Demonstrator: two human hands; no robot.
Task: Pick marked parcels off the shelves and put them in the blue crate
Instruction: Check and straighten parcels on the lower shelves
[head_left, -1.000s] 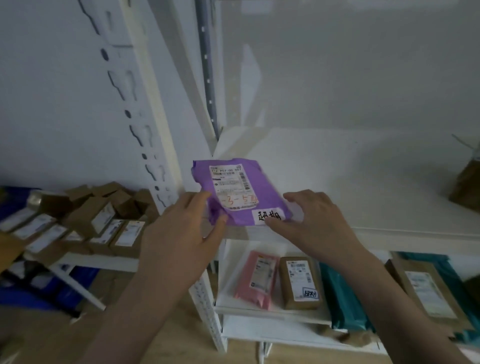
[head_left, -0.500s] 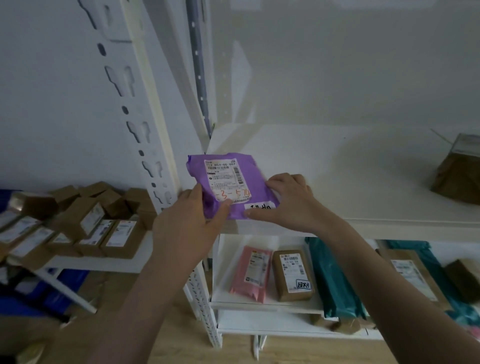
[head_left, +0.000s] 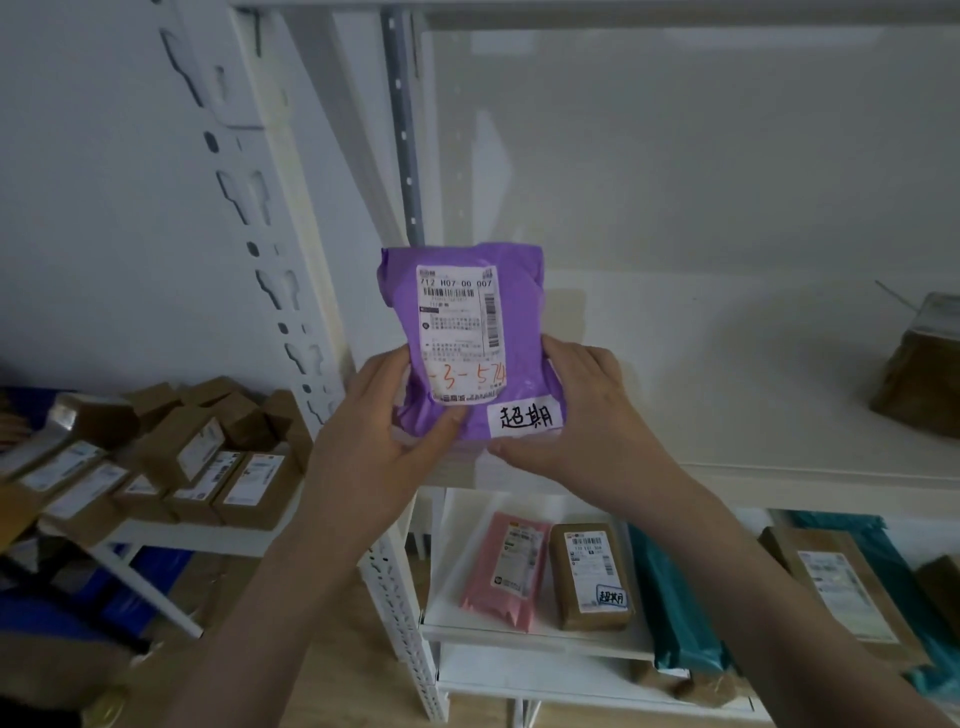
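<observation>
A purple parcel (head_left: 511, 270) with a white shipping label and a handwritten white sticker at its lower right is held upright in front of the white shelf (head_left: 727, 364). My left hand (head_left: 379, 436) grips its lower left edge, thumb across the front. My right hand (head_left: 582, 415) holds its lower right side, fingers curled round the edge. On the shelf below lies a brown box (head_left: 589, 574) bearing a similar handwritten sticker. Blue plastic (head_left: 130, 577), maybe the crate, shows under the left table.
A pink parcel (head_left: 506, 569), teal bags (head_left: 675, 597) and a brown envelope (head_left: 836, 587) lie on the lower shelf. Several brown boxes (head_left: 208, 462) crowd a low table at left. A taped brown box (head_left: 919, 374) sits at the shelf's right. The white upright post (head_left: 291, 260) stands between.
Both hands have closed on the purple parcel and lifted it off the shelf board, tilting it upright toward me.
</observation>
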